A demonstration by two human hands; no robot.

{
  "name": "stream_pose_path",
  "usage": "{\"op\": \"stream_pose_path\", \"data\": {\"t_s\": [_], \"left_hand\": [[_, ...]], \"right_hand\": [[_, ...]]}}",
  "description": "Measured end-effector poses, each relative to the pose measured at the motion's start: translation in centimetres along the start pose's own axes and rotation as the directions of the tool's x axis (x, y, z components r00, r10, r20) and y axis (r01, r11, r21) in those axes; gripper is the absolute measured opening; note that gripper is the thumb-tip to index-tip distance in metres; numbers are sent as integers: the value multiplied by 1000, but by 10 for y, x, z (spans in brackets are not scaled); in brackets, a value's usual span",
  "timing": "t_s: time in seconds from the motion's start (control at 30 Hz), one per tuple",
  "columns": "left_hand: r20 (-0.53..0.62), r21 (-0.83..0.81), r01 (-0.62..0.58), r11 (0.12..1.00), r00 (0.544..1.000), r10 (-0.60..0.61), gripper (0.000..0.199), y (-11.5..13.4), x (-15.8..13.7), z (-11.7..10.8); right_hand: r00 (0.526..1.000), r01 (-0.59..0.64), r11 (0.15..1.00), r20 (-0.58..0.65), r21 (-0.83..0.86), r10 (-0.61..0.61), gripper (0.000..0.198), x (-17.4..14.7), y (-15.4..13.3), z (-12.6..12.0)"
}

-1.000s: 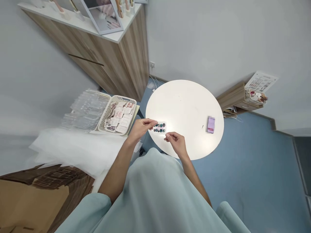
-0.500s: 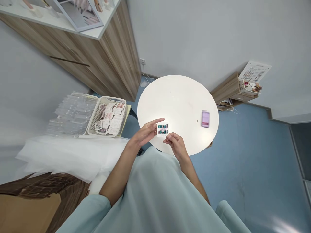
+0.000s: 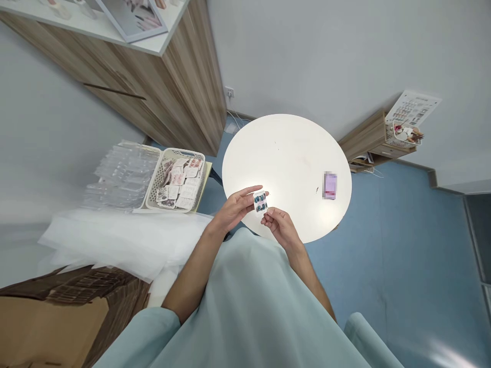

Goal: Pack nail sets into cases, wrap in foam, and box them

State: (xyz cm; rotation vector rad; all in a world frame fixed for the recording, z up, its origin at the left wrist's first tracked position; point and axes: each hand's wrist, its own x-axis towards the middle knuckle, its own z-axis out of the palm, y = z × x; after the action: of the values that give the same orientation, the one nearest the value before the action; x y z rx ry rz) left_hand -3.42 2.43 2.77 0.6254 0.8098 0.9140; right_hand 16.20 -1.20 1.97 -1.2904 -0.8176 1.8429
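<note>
Fingers of the right hand (image 3: 283, 227) pinch the lower edge of a small white card of press-on nails (image 3: 260, 203), closed on it between thumb and fingertips. The left hand (image 3: 232, 210) reaches in from the card's other side, index finger stretched out along the top and other fingers partly behind the card; whether they grip it, I cannot tell. The card shows 2 rows of glossy teal and dark nails and is held up above the near edge of a round white table (image 3: 284, 148). Across the tabletop, well apart from the hands, lies a lilac rectangular item (image 3: 330, 186), partly pixelated. Below the hands spreads the wearer's pale blue garment (image 3: 249, 291). To the left, a white lattice basket (image 3: 153, 186) holds a heap of printed cards (image 3: 187, 190), beside stacked clear plastic packs (image 3: 123, 176). Nearer the wearer are white translucent sheeting (image 3: 123, 235) and brown cardboard (image 3: 49, 327). Beyond stands a wood-grain cabinet (image 3: 192, 76) bearing a picture frame (image 3: 148, 36).
</note>
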Motion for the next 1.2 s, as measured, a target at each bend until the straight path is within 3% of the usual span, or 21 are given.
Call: {"op": "stream_pose_path", "data": {"t_s": [0.1, 0.2, 0.4, 0.5, 0.6, 0.7, 0.87, 1.03, 1.2], "left_hand": [[-65, 26, -18, 999, 998, 20, 67, 2, -3, -1], [-165, 82, -25, 996, 986, 38, 66, 1, -5, -2], [-260, 174, -19, 985, 963, 65, 66, -4, -9, -5], [-281, 196, -27, 980, 956, 82, 64, -5, -11, -7], [-308, 240, -42, 970, 944, 117, 64, -5, -15, -11], [-354, 296, -44, 954, 923, 152, 65, -5, -18, -17], [-380, 343, -31, 939, 909, 169, 59, -8, -21, -24], [-380, 400, -63, 914, 896, 228, 56, -12, -24, -27], [-342, 495, -108, 862, 888, 307, 50, -16, -27, -29]], "right_hand": [[991, 64, 991, -110, -119, -77, 37, -2, 0, 5], [943, 159, 946, -240, -284, -230, 33, -10, -3, 15], [884, 328, 779, -117, -534, -452, 23, -24, -10, 38], [858, 341, 684, -85, -645, -507, 24, -23, -5, 43], [839, 313, 641, -112, -701, -532, 24, -21, 0, 40], [834, 289, 700, -187, -654, -519, 25, -19, 1, 32], [918, 186, 889, -249, -419, -309, 28, -16, 5, 20], [936, 161, 882, -214, -443, -279, 24, -12, 8, 15], [920, 195, 858, -215, -476, -328, 31, -8, -6, 11]]}}
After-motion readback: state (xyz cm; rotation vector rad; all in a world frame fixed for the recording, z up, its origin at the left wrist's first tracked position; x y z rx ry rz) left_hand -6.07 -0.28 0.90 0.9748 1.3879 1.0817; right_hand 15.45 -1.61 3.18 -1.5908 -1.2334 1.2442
